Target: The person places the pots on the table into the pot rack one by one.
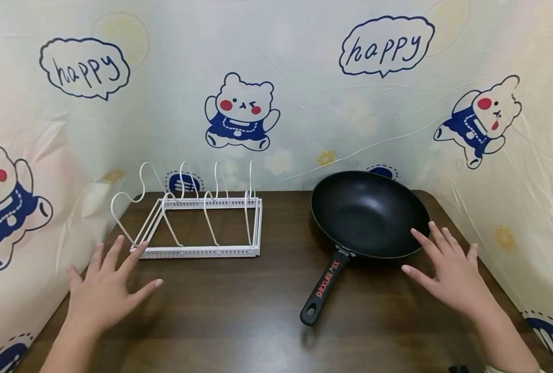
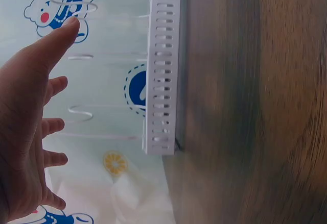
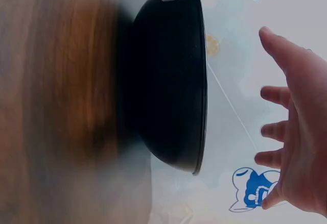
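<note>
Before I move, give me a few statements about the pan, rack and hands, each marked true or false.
1. The pan lies to the right of the rack. True.
2. The rack is black. False: it is white.
3. The pan's handle has red lettering. True.
4. The left hand is nearer the rack, the right hand nearer the pan. True.
5. The right hand grips the handle. False: it holds nothing, its fingers spread.
6. The pan is upside down. False: its hollow faces up.

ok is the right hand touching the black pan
Apart: in the right wrist view, pale backdrop shows between the right hand and the black pan.
</note>
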Demonstrator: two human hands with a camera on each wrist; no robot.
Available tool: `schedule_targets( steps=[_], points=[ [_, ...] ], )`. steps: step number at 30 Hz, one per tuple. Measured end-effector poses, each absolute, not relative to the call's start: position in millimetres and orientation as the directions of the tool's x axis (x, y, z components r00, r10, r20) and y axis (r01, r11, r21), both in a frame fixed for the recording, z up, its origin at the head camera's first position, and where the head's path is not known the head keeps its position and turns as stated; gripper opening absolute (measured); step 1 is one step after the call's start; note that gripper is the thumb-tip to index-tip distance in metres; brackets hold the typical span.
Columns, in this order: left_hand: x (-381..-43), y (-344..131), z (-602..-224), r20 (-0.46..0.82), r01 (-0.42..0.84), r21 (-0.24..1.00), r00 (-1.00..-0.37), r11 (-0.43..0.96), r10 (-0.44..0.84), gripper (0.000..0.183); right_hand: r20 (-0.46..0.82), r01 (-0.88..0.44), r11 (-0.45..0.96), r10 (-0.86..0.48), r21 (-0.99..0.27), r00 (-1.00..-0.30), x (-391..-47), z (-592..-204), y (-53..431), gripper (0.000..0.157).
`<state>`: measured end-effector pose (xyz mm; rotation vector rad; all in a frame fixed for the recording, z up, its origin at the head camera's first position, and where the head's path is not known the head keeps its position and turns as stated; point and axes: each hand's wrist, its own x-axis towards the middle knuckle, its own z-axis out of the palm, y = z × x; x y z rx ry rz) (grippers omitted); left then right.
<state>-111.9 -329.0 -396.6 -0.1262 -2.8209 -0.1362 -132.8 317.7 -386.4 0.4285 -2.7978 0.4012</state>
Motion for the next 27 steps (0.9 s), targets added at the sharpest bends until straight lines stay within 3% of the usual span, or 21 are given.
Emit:
schedule_targets(
  steps=[12,22,27],
  points=[
    [-115,-309,-404,0.399,0.164,0.154,-0.913,0.974,0.091,0.092,0.49,-0.314,0.851,-0.078,-0.422,-0.868,-129,-401,298,0.082],
    [-128,-289,-413,0.496,0.268,0.255,-0.861,0.929,0.113,0.087,0.584,-0.323,0.737,0.119,-0.594,-0.803,-126,-404,273,0.062],
    [-134,-278,-415,0.503,0.3,0.342,-0.859,0.89,0.097,0.085,0.536,-0.274,0.672,0.216,-0.688,-0.816,-124,-406,258,0.045]
  ],
)
